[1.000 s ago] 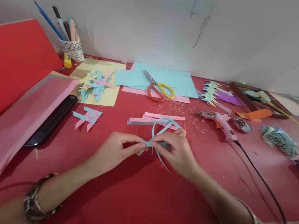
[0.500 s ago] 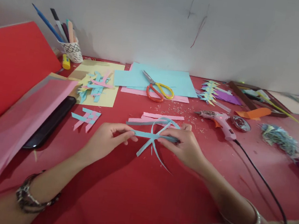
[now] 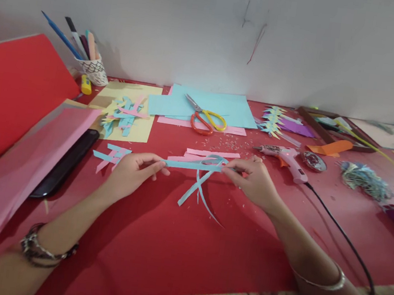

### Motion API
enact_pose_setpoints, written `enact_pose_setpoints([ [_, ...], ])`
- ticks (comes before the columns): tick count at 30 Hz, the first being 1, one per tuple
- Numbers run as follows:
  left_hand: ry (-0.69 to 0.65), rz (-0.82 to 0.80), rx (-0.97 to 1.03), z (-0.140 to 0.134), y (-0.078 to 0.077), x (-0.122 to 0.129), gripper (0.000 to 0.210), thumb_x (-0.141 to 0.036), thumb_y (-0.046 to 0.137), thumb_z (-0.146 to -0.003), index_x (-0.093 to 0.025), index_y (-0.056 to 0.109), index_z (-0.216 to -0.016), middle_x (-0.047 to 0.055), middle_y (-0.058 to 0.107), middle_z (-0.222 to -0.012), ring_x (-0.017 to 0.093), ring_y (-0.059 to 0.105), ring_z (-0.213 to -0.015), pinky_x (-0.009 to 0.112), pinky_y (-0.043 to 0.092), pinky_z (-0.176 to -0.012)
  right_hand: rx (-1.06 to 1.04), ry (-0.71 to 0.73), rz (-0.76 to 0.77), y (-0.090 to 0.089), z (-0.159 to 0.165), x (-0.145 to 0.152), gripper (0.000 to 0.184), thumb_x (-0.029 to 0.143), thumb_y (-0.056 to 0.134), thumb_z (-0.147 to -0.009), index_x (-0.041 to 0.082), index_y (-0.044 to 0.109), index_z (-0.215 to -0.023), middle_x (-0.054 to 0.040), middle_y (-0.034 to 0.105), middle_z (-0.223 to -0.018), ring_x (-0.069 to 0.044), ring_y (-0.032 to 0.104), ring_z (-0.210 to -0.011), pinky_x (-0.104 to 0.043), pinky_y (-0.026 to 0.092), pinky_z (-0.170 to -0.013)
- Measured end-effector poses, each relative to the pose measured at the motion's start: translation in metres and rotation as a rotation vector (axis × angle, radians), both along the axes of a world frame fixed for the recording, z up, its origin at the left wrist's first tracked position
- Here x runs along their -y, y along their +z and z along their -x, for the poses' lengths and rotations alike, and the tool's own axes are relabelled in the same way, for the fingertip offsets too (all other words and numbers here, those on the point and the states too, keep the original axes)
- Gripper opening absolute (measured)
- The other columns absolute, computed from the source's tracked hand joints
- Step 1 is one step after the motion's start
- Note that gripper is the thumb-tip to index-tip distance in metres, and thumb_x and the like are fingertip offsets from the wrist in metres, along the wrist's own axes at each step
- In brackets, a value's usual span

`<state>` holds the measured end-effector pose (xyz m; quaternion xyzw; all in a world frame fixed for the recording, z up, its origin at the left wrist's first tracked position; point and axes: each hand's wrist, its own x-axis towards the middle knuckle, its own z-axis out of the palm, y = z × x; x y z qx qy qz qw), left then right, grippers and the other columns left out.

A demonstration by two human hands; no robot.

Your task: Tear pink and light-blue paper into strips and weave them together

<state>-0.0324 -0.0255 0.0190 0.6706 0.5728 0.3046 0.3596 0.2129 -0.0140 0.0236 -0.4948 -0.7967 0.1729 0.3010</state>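
A light blue paper strip is stretched level between my two hands, above the red table. My left hand pinches its left end between thumb and fingers. At the other end, my right hand pinches the strip the same way. Behind and below it lie loose blue paper strips, some curled and crossing each other. Pink paper strips rest just beyond them. A woven pink and blue paper piece lies left of my left hand, partly overlapped by it.
Scissors lie on blue paper sheets at the back. A pink glue gun with a black cord rests at right, near an orange piece. At left are a black case, pink sheets and a pen cup.
My right hand has slid right along the strip, and both hands have risen a little. The strip now spans straight between them, longer than before.
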Motion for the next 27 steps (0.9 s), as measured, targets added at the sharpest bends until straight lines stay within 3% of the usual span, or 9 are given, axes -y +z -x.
enact_pose_setpoints([
  [4,0.013,-0.01,0.012,0.0,0.0,-0.001,0.023,-0.036,0.048,-0.073,-0.019,0.062,-0.067,0.001,0.067,-0.065,0.01,0.052,-0.048,0.02,0.042,-0.051,-0.062,-0.027,0.051,0.002,0.0,-0.001,0.033,0.03,0.049,-0.078,0.016,0.046,-0.048,0.0071,0.044,-0.038,-0.004,0.038,-0.039,-0.024,0.032,-0.058],
  [8,0.013,-0.01,0.025,0.0,0.002,0.0,0.022,-0.035,0.049,-0.072,-0.019,0.06,-0.064,0.001,0.067,-0.066,0.009,0.05,-0.048,0.019,0.042,-0.051,-0.138,-0.063,0.067,0.003,0.0,-0.001,0.03,0.031,0.048,-0.077,0.017,0.044,-0.05,0.0076,0.037,-0.039,-0.004,0.033,-0.037,-0.021,0.029,-0.047],
  [12,0.028,-0.018,0.023,0.001,0.003,0.0,0.021,-0.034,0.048,-0.074,-0.018,0.059,-0.064,0.0,0.066,-0.066,0.008,0.048,-0.047,0.018,0.04,-0.05,-0.15,-0.016,0.087,0.005,0.001,0.0,0.032,0.027,0.042,-0.08,0.018,0.041,-0.049,0.0064,0.04,-0.039,-0.005,0.035,-0.038,-0.021,0.029,-0.046],
  [18,0.01,-0.024,0.018,0.004,-0.001,-0.002,0.022,-0.034,0.047,-0.075,-0.018,0.058,-0.064,0.0,0.065,-0.066,0.008,0.045,-0.046,0.019,0.039,-0.049,-0.073,-0.043,-0.03,0.004,0.002,0.002,0.032,0.026,0.043,-0.08,0.018,0.043,-0.049,0.007,0.044,-0.037,-0.006,0.04,-0.04,-0.026,0.034,-0.064],
  [22,0.087,-0.027,0.046,0.007,-0.003,-0.005,0.023,-0.034,0.047,-0.074,-0.018,0.058,-0.063,-0.001,0.065,-0.065,0.008,0.044,-0.044,0.019,0.038,-0.048,-0.098,-0.068,-0.018,-0.002,0.003,0.0,0.036,0.027,0.04,-0.081,0.018,0.041,-0.047,0.0061,0.042,-0.035,-0.007,0.039,-0.038,-0.024,0.034,-0.057],
  [24,0.184,-0.023,0.058,0.01,-0.004,-0.008,0.023,-0.034,0.047,-0.073,-0.018,0.058,-0.06,-0.001,0.064,-0.064,0.008,0.043,-0.043,0.019,0.037,-0.047,-0.069,-0.094,-0.073,-0.006,0.004,0.0,0.031,0.025,0.042,-0.081,0.018,0.046,-0.051,0.0046,0.048,-0.042,-0.008,0.043,-0.042,-0.025,0.034,-0.059],
  [27,0.312,-0.012,0.031,0.015,-0.006,-0.012,0.023,-0.034,0.048,-0.071,-0.018,0.057,-0.058,-0.001,0.064,-0.061,0.008,0.042,-0.041,0.02,0.035,-0.043,0.11,-0.041,-0.204,-0.011,0.007,-0.001,0.015,0.018,0.043,-0.08,0.018,0.058,-0.078,-0.002,0.06,-0.073,-0.012,0.053,-0.067,-0.029,0.035,-0.07],
])
